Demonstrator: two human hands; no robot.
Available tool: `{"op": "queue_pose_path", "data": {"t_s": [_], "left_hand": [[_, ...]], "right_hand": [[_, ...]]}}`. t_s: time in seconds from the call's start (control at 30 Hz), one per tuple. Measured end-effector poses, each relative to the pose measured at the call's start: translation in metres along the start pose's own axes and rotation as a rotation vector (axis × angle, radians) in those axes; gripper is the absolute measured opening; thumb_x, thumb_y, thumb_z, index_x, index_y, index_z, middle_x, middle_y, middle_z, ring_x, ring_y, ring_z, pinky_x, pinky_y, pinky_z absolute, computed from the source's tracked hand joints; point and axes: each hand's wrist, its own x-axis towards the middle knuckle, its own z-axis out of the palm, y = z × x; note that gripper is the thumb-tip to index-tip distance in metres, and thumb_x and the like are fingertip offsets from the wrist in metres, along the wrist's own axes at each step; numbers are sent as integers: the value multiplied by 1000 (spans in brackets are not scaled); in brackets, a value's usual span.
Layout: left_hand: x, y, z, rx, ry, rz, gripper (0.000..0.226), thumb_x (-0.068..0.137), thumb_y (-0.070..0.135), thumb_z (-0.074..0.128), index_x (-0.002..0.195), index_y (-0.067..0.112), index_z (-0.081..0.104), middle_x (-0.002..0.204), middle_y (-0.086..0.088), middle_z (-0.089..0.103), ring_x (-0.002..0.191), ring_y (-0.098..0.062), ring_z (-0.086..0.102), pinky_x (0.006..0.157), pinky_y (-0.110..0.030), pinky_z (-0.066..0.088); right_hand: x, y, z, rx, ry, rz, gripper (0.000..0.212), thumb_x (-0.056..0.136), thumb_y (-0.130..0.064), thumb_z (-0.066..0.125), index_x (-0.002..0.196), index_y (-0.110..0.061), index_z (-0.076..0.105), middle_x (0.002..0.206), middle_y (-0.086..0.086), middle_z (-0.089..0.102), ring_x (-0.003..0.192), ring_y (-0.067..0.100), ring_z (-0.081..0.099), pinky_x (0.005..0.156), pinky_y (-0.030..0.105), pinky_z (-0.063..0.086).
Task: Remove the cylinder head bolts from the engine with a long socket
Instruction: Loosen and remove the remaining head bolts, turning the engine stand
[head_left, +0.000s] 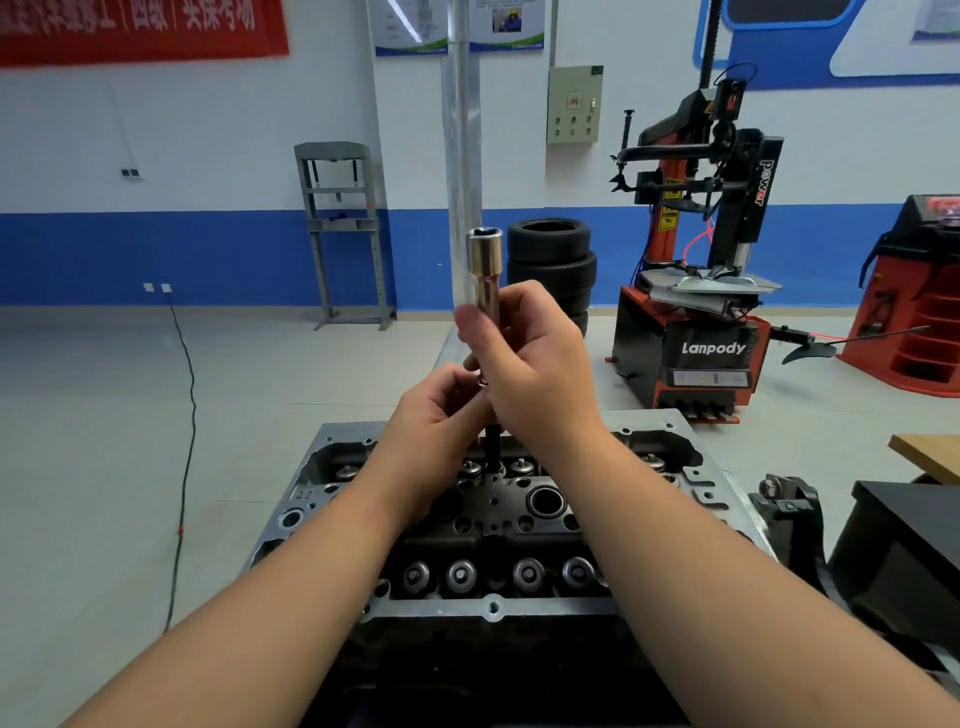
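The socket (483, 265) was shiny silver with a gold tint. The engine (498, 525) was grey and black. The tyres (551, 262) were black.

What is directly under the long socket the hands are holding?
Below the long socket, a dark shaft runs down to the cylinder head. The right hand and left hand cover where they join.

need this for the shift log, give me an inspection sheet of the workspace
surface: grey floor, bare in places
job's things: long socket upright, open end up, above the cylinder head; dark bolt shank below the hands
clutter: wooden board at right edge
grippers: left hand and right hand both grip the tool
cables: black cable across floor
surroundings: stacked tyres, tyre changer, grey press frame
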Motion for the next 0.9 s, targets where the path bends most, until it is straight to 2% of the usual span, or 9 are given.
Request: {"op": "queue_pose_path", "data": {"t_s": [0.07,0.17,0.27,0.4,0.5,0.57,0.63,0.8,0.9], "left_hand": [[0,0,0,-40,-38,-3,30,95,49,58,101,24,73,91,-4,76,84,-17,70,68,-28,54],[1,-1,-1,-93,-87,-18,33,100,42,51,115,20,71,97,-5,77,89,-20,74,74,-31,57],[1,-2,-2,-46,-52,1,29,97,41,61,111,18,71,95,-2,78,87,-18,73,74,-32,56],[1,-3,-2,-11,0,27,22,86,43,73,98,25,72,86,2,76,77,-12,69,64,-20,53],[0,-1,-1,-44,-43,21,21,95,43,59,104,31,74,93,-1,77,85,-16,72,68,-28,55],[-1,1,-1,-77,-64,6,29,99,39,53,113,22,72,95,-3,77,88,-18,73,76,-39,55],[-1,0,-1,-54,-49,8,26,102,35,55,113,19,72,95,-3,77,88,-19,72,81,-46,54],[-2,1,0,-7,27,23,31,86,45,78,99,18,70,91,-13,73,80,-20,65,71,-35,52],[-2,1,0,-5,-6,26,28,93,44,70,107,20,71,94,-9,75,85,-17,70,71,-29,56]], "right_hand": [[1,0,-1,2,-16,17,13,98,-31,63,90,-21,63,79,3,69,71,20,67,68,44,58],[2,1,-1,2,-52,67,20,104,-30,54,97,-17,67,82,-6,71,70,8,65,66,27,54],[2,1,0,16,-55,62,17,102,-30,55,101,-17,66,82,-6,69,71,10,65,67,34,56],[1,0,0,-19,-13,15,11,93,-31,69,92,-30,58,81,-2,67,75,22,67,71,51,57],[1,1,-1,-23,-17,11,7,97,-31,62,91,-29,61,84,-3,70,76,13,66,73,44,58],[1,2,0,-11,-32,25,9,100,-32,57,97,-26,63,87,-7,71,75,5,64,71,32,56],[1,2,0,-4,-33,32,15,101,-31,53,100,-22,64,88,-9,70,76,5,64,71,28,54],[2,2,0,-51,24,-18,10,94,-36,67,94,-35,57,79,-18,62,73,9,61,67,35,54],[2,2,-1,-60,26,-22,9,97,-35,64,90,-34,59,73,-17,61,70,10,60,64,36,51]]}}
